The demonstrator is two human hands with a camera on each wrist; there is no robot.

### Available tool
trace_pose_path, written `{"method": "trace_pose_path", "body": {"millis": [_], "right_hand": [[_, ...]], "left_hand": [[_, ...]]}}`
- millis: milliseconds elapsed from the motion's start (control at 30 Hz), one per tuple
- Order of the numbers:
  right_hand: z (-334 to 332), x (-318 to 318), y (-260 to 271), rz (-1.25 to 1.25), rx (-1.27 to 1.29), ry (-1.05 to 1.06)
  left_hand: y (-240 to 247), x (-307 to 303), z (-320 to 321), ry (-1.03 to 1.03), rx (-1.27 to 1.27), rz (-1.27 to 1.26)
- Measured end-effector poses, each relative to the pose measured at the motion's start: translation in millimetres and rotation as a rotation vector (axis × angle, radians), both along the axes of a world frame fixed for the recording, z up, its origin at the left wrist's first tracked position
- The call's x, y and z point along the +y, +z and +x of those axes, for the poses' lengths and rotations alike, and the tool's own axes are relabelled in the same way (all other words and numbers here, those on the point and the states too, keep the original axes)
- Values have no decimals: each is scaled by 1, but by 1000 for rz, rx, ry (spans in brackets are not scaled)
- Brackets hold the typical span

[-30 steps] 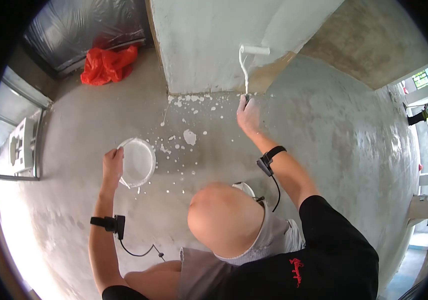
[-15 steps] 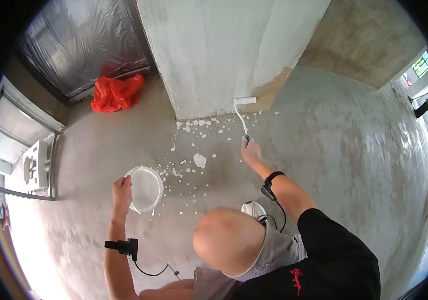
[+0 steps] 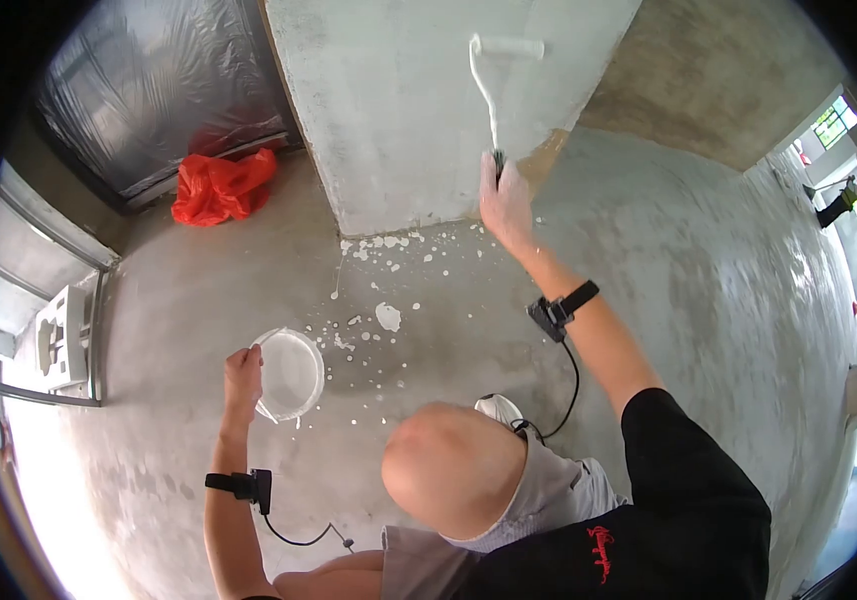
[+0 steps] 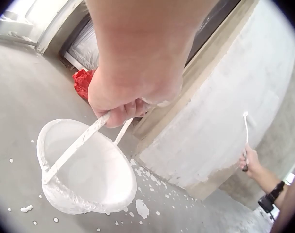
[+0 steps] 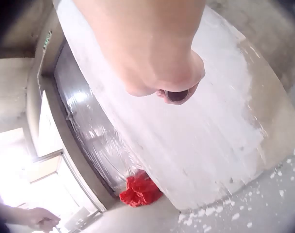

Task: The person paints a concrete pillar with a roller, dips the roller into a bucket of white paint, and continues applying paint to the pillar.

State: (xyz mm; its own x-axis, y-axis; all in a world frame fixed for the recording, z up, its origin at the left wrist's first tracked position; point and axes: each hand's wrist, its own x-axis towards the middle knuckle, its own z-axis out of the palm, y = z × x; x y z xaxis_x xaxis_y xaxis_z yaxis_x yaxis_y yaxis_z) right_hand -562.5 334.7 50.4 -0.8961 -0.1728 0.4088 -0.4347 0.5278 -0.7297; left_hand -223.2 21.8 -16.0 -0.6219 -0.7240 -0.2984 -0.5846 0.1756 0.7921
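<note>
My left hand [image 3: 244, 378] grips the handle of a white bucket [image 3: 292, 375] at the lower left of the head view. In the left wrist view the fingers curl round the white handle [image 4: 75, 148], and the bucket [image 4: 89, 170] hangs tilted below, white inside. My right hand [image 3: 509, 205] holds the dark grip of a paint roller [image 3: 511, 47], its white frame pointing up the wall. The roller lies over the pale coated wall [image 3: 399, 120]. In the right wrist view only the grip's end [image 5: 177, 96] shows in the hand; the roller head is hidden.
A bare brown patch [image 3: 546, 160] remains at the wall's lower right corner. White splashes [image 3: 388, 317] dot the grey floor. A red plastic bag [image 3: 224, 187] lies by a plastic-covered opening [image 3: 169, 90]. A person [image 3: 839, 203] stands far right; a white block [image 3: 66, 338] is at left.
My right hand and the roller first came down to the wall's base, then moved up to a higher part of the wall. The left hand keeps hold of the bucket handle.
</note>
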Motion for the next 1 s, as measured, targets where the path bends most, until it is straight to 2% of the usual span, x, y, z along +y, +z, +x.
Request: {"method": "trace_pose_path", "body": {"millis": [133,233,333,467,533,733,1000], "right_hand": [[-19,-7,42,60,55,-44],[-24,-9,32,128,89,-106],[-12,-9,-17,116,44,-78],[22,-8,-87,167,-57,-126],[38,-10,-117,194,-223,-144],[67,-3,-176,221,-476,-80],[51,5,-235,429,-496,-54]], "left_hand": [[4,1,-7,-18,-14,-3],[1,1,-11,-16,8,7],[13,8,-11,0,22,81],[6,4,-13,17,30,93],[4,3,-14,42,-11,102],[8,4,-2,23,3,94],[10,5,12,76,-40,91]]}}
